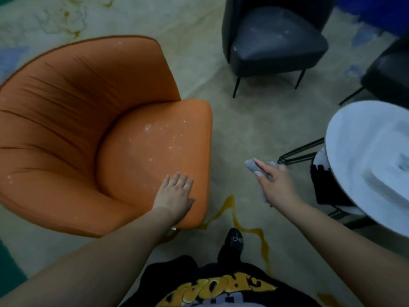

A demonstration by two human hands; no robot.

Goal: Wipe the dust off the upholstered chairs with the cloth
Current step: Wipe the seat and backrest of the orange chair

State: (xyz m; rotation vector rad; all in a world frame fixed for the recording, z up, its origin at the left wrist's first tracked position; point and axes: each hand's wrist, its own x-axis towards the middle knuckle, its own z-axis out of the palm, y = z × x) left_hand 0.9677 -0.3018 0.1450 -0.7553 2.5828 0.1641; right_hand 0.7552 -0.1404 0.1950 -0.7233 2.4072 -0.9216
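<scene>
Bare forearms, no sleeves in view. Black shirt (pixel 199 282) with yellow block lettering (upside down from here). One black shoe (pixel 234 240), pale looped mark on top.

The left hand (pixel 174 191) rests flat on the dusty orange chair (pixel 88 120); the right hand (pixel 274 182) grips a grey cloth (pixel 252 166) beside it.

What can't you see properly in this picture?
All in the head view:
- orange chair: its legs are hidden under its own seat, and its left side is cut off by the edge.
- cloth: mostly covered by the right hand that holds it.
- white round table: cut off at the right edge; the small thing on it is too blurred to name.
- dark chair: its back is cut off at the top.
</scene>
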